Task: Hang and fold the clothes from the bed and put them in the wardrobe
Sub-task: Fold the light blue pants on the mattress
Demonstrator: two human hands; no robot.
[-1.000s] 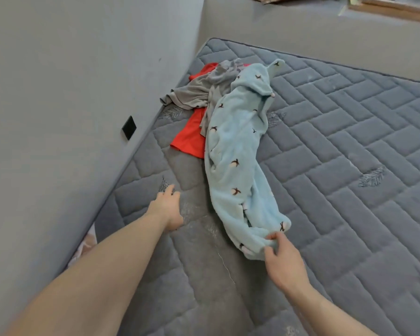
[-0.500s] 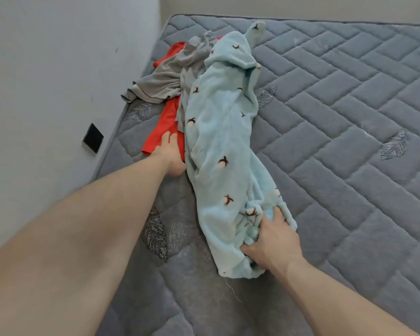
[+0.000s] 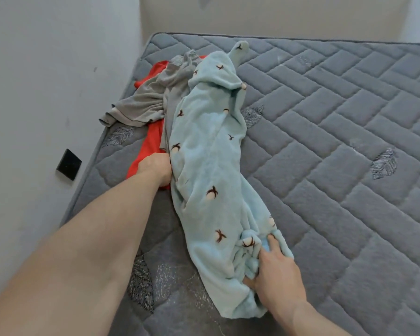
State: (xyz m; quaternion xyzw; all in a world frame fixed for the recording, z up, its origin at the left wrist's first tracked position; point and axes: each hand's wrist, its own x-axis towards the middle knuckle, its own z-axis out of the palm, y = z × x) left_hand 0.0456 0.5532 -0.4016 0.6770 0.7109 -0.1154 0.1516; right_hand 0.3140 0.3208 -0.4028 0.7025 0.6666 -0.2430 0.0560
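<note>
While a light blue fleece garment (image 3: pixel 209 166) with small brown motifs lies stretched lengthwise across a bare grey quilted mattress (image 3: pixel 337 166), a person reaches into it with both bare arms. The right hand (image 3: pixel 277 275) grips the bunched near end of the fleece, fingers curled into the folds and thumb tucked beneath. The left hand (image 3: pixel 155 169) is closed at the garment's left edge, where the fleece meets a red garment (image 3: pixel 148 144); its fingertips are hidden in the fabric, so which of the two cloths it holds cannot be told. The red piece lies partly under the fleece and under a crumpled grey garment (image 3: pixel 143 105), which sits at the far left of the pile, close to the mattress edge. The fleece's far end, with a small ear-like tab, points toward the head of the bed. A white wall (image 3: pixel 46 93) runs along the mattress's left side and carries a black square plate (image 3: pixel 69 164).
</note>
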